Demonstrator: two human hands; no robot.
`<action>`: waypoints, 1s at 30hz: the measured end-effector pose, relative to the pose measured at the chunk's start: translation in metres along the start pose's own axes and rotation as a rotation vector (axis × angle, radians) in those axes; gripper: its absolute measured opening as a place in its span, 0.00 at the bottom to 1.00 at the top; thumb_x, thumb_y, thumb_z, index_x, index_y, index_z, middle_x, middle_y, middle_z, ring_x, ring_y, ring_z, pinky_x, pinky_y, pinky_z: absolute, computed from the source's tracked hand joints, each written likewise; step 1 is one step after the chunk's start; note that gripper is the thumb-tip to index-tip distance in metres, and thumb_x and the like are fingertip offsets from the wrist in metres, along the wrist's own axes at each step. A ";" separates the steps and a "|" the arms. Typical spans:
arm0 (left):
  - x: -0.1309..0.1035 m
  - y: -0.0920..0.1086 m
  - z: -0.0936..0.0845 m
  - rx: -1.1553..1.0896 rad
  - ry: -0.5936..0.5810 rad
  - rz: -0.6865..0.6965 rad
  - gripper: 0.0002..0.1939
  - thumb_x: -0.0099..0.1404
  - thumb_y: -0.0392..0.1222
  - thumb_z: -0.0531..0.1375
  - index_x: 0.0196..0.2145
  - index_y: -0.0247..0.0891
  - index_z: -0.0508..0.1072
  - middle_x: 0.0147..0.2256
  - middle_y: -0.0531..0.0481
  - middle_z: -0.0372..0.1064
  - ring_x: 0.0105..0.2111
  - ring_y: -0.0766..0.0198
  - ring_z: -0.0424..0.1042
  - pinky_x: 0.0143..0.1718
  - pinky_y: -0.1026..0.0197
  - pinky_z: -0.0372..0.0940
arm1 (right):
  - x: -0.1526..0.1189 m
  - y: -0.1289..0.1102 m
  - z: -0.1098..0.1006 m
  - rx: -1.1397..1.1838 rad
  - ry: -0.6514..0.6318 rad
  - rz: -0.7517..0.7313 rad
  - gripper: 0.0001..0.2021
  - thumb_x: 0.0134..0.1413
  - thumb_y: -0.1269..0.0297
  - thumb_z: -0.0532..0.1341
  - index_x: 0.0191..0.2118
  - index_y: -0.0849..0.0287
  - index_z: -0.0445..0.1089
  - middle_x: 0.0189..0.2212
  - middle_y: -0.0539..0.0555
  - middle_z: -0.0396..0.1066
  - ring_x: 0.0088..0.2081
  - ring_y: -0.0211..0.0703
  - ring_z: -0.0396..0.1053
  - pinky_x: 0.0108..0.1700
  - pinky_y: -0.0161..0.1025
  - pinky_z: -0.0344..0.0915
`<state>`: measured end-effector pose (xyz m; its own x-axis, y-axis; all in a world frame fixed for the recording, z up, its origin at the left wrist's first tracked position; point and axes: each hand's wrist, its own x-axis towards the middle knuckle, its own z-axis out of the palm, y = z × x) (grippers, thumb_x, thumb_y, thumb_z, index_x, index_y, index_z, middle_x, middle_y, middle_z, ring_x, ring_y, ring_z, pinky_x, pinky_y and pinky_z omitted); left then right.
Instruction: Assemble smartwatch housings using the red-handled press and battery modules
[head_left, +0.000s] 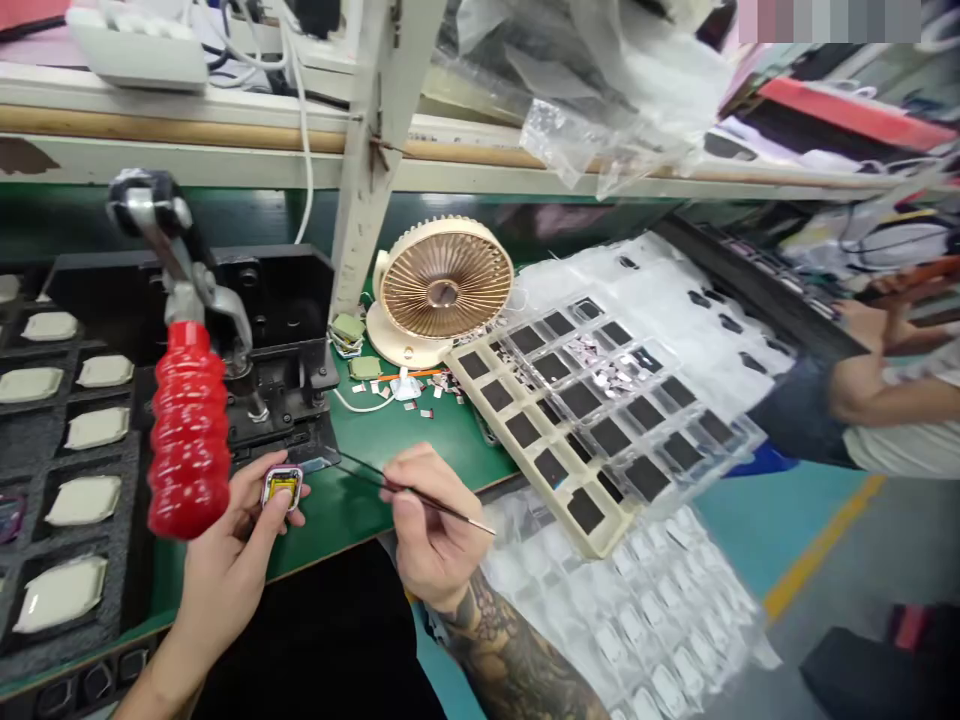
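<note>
My left hand [244,525] holds a small rounded-square case [283,487] with a purple and silver rim and a yellow inside, thumb on its lower part. It is just right of the red handle [189,430] of a toggle clamp. My right hand [435,520] grips dark tweezers [439,505] between thumb and fingers. Their tips point left, near a small clear strip [315,464] at the edge of the black fixture [289,380]. Whether the tips touch the strip or hold anything is too small to tell.
A cream fan [446,290] stands behind the green mat [375,520]. Trays with black squares [592,400] lie to the right, above a clear plastic tray [645,620]. A foam tray of pale pieces [22,450] is at left. Another person's arm [892,390] shows at far right.
</note>
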<state>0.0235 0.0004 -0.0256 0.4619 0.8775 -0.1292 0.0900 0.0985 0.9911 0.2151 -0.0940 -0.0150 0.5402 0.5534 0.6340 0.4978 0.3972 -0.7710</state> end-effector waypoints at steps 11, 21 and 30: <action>0.007 0.001 0.003 -0.241 -0.032 0.015 0.19 0.79 0.48 0.67 0.62 0.40 0.77 0.42 0.44 0.85 0.36 0.58 0.85 0.37 0.59 0.80 | -0.024 0.027 0.045 0.217 -0.103 0.288 0.05 0.74 0.63 0.67 0.48 0.53 0.81 0.43 0.58 0.83 0.45 0.50 0.82 0.41 0.48 0.82; 0.004 -0.006 0.004 -0.224 -0.012 -0.003 0.19 0.80 0.48 0.66 0.63 0.41 0.78 0.43 0.45 0.86 0.37 0.56 0.88 0.40 0.58 0.84 | -0.029 0.018 0.047 0.033 -0.023 0.271 0.03 0.71 0.63 0.70 0.44 0.55 0.80 0.42 0.57 0.83 0.37 0.48 0.82 0.41 0.47 0.81; 0.004 -0.006 0.002 -0.301 -0.070 -0.002 0.20 0.79 0.48 0.67 0.64 0.41 0.77 0.46 0.44 0.86 0.41 0.55 0.88 0.42 0.57 0.84 | -0.015 0.021 0.040 0.327 -0.223 0.427 0.12 0.72 0.50 0.70 0.41 0.53 0.81 0.32 0.53 0.80 0.31 0.46 0.79 0.35 0.46 0.80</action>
<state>0.0262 0.0026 -0.0322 0.5228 0.8435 -0.1228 -0.1696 0.2441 0.9548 0.1899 -0.0645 -0.0434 0.4737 0.8408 0.2622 0.0128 0.2911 -0.9566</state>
